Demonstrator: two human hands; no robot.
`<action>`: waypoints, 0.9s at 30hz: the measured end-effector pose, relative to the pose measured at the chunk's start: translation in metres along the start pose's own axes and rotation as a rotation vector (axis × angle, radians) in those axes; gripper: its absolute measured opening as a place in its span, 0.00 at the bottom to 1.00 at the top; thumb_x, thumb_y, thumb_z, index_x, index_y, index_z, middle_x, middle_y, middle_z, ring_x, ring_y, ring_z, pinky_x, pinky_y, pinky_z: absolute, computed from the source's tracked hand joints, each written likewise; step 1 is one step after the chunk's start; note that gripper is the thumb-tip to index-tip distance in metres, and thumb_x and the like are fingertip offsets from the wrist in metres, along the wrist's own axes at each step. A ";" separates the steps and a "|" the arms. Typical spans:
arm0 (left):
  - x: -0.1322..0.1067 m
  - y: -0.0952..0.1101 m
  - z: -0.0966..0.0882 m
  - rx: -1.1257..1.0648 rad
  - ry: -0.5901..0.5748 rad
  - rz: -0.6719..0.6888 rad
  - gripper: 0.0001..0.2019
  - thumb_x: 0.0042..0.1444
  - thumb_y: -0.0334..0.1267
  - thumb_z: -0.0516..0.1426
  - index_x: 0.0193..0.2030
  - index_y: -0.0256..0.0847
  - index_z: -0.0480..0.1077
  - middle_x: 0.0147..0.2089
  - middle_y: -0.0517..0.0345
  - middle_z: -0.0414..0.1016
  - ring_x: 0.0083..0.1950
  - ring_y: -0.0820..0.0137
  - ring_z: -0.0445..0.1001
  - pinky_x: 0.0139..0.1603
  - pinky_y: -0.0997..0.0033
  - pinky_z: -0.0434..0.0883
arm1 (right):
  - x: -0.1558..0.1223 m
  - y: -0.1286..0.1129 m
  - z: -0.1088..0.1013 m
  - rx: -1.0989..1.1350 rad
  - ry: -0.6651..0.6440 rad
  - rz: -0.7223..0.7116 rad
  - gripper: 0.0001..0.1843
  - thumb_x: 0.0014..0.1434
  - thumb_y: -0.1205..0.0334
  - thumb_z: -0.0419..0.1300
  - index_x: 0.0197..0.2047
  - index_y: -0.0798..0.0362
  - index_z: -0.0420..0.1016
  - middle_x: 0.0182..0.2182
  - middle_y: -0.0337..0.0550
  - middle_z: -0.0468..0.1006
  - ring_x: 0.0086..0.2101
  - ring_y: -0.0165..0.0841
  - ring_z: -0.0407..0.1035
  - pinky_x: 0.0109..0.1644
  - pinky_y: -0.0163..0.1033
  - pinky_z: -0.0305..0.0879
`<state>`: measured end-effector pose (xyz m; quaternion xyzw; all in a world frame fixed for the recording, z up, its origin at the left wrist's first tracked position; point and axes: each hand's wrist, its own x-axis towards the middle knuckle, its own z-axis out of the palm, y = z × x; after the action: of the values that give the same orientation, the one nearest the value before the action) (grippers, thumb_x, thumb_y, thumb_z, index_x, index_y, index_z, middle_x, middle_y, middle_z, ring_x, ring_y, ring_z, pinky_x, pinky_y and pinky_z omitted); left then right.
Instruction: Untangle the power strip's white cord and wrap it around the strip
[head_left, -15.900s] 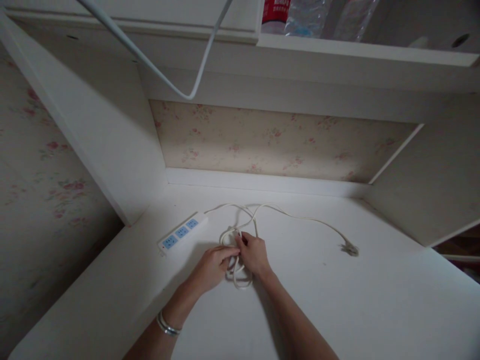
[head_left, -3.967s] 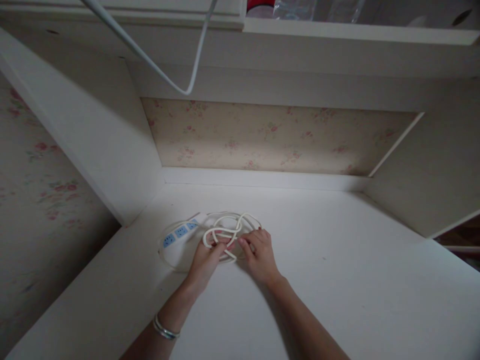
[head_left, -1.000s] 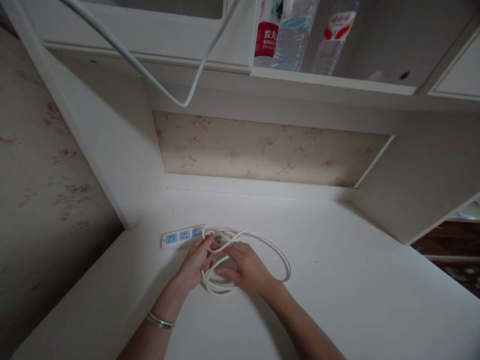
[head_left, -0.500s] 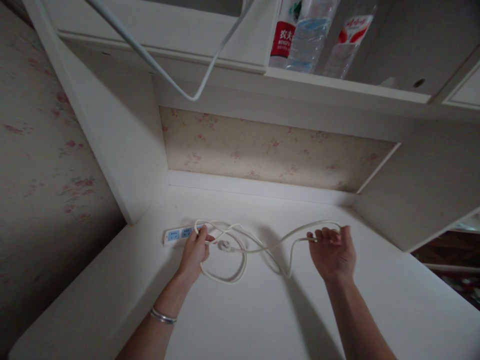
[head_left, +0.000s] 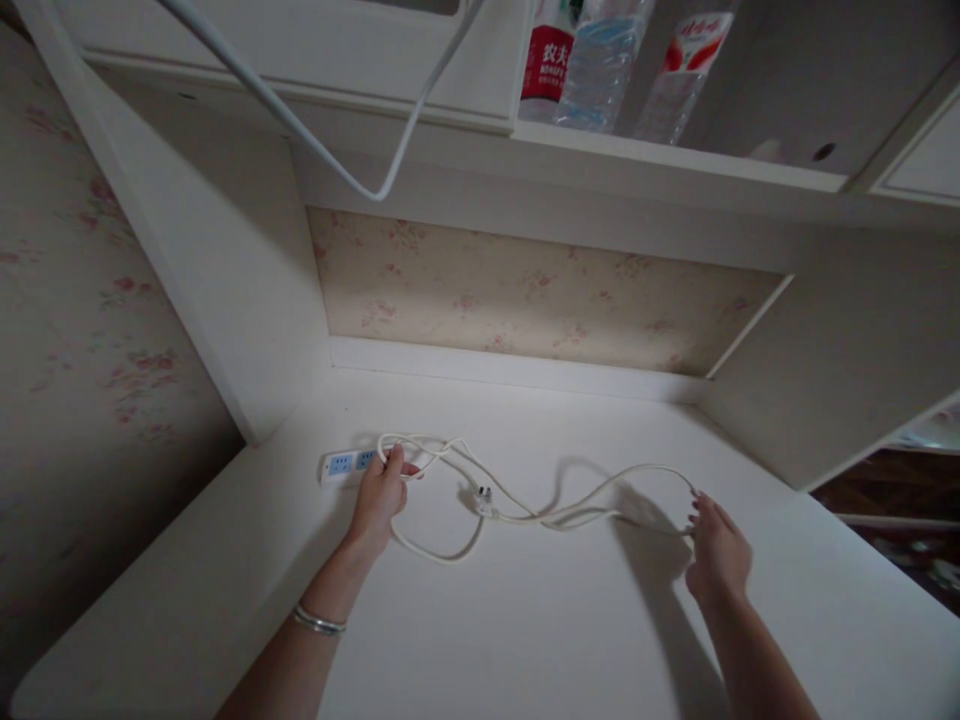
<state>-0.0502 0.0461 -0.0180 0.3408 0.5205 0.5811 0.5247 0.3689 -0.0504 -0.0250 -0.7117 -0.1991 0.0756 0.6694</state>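
A white power cord [head_left: 442,558] lies in loose, crossing loops above and on the white desk. My left hand [head_left: 381,492] is closed on loops of it, beside a white power strip [head_left: 341,465] with blue socket faces, and covers the strip's right part. Out to the right, my right hand [head_left: 718,548] grips another stretch of the cord, with two strands running leftward from its fingers. Between the hands is the cord's plug [head_left: 485,500], its dark-tipped prongs pointing up and away from me.
The white desk [head_left: 525,640] has side panels and a floral-papered back wall [head_left: 540,290]. Overhead, a shelf [head_left: 675,163] holds several plastic bottles [head_left: 600,75]. A pale bent rod or cable [head_left: 379,190] hangs in front of the cabinet at the upper left.
My right hand has moved right and nearer to me, drawing the cord out. The plug has shifted right and its prongs now show. My left hand keeps its hold.
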 end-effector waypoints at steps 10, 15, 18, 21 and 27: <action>-0.003 0.003 0.001 0.002 -0.073 0.066 0.21 0.49 0.57 0.58 0.38 0.41 0.63 0.26 0.64 0.73 0.12 0.85 0.47 0.14 0.81 0.42 | -0.101 -0.025 0.047 -0.628 -0.904 -1.219 0.20 0.60 0.62 0.54 0.56 0.45 0.68 0.50 0.47 0.74 0.51 0.41 0.65 0.61 0.55 0.49; -0.006 0.006 0.000 -0.006 -0.124 0.080 0.23 0.48 0.58 0.58 0.42 0.40 0.65 0.27 0.63 0.73 0.13 0.85 0.47 0.14 0.82 0.42 | -0.125 -0.019 0.070 -0.778 -0.993 -1.206 0.14 0.64 0.62 0.50 0.49 0.43 0.73 0.42 0.45 0.77 0.43 0.38 0.70 0.58 0.57 0.49; -0.005 0.006 0.000 -0.004 -0.154 0.094 0.25 0.49 0.58 0.57 0.45 0.40 0.66 0.29 0.62 0.72 0.14 0.86 0.48 0.14 0.83 0.43 | -0.119 -0.016 0.074 -0.798 -1.012 -1.204 0.13 0.65 0.62 0.49 0.46 0.44 0.74 0.40 0.46 0.76 0.40 0.38 0.70 0.50 0.50 0.57; -0.004 0.006 0.000 0.004 -0.140 0.106 0.26 0.49 0.59 0.57 0.45 0.39 0.67 0.28 0.62 0.71 0.14 0.86 0.50 0.14 0.83 0.45 | -0.109 -0.008 0.075 -0.660 -1.011 -1.103 0.13 0.66 0.60 0.48 0.44 0.47 0.73 0.40 0.47 0.76 0.40 0.38 0.69 0.46 0.46 0.60; -0.005 0.008 0.000 -0.012 -0.136 0.077 0.27 0.48 0.60 0.58 0.44 0.37 0.68 0.27 0.64 0.68 0.14 0.86 0.50 0.13 0.82 0.44 | -0.068 0.001 0.086 -0.236 -0.683 -0.537 0.20 0.62 0.47 0.50 0.44 0.54 0.71 0.38 0.48 0.76 0.36 0.36 0.69 0.40 0.42 0.65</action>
<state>-0.0507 0.0424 -0.0099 0.3961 0.4666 0.5794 0.5383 0.2747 0.0027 -0.0449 -0.6406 -0.5935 0.1065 0.4756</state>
